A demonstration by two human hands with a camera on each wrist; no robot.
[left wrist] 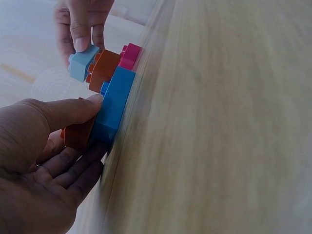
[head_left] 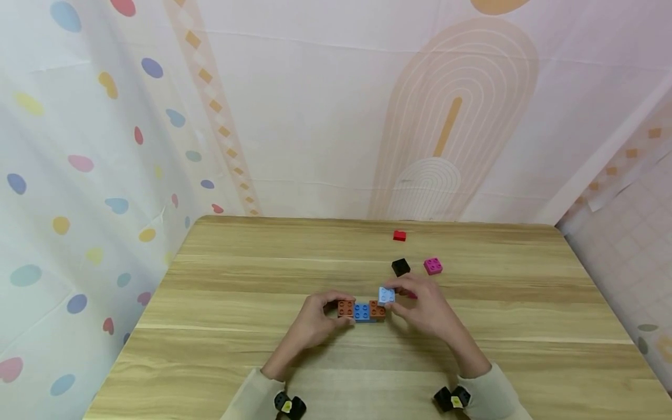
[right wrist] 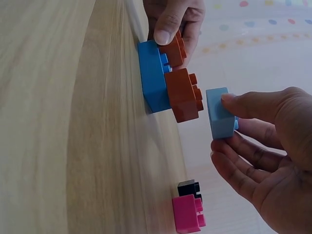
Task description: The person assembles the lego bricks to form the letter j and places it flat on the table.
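A long blue toy building brick (head_left: 361, 314) lies on the wooden table, with an orange-brown brick on its left end (head_left: 345, 307) and another on its right end (head_left: 375, 310). Blue studs show between the two. My left hand (head_left: 314, 321) grips the left end, its thumb (left wrist: 80, 111) against the near side of the left brown brick. Between thumb and fingers my right hand (head_left: 426, 308) pinches a light blue brick (right wrist: 220, 114), studs up. That brick is held just above the right brown brick (right wrist: 183, 95), and a small gap separates them in the right wrist view.
Beyond the right hand lie a black brick (head_left: 401, 267), a magenta brick (head_left: 433, 266) and, farther back, a red brick (head_left: 399, 235). Another pink brick (head_left: 412, 295) is partly hidden by the right hand. A patterned cloth (head_left: 315, 116) hangs behind the table's back edge.
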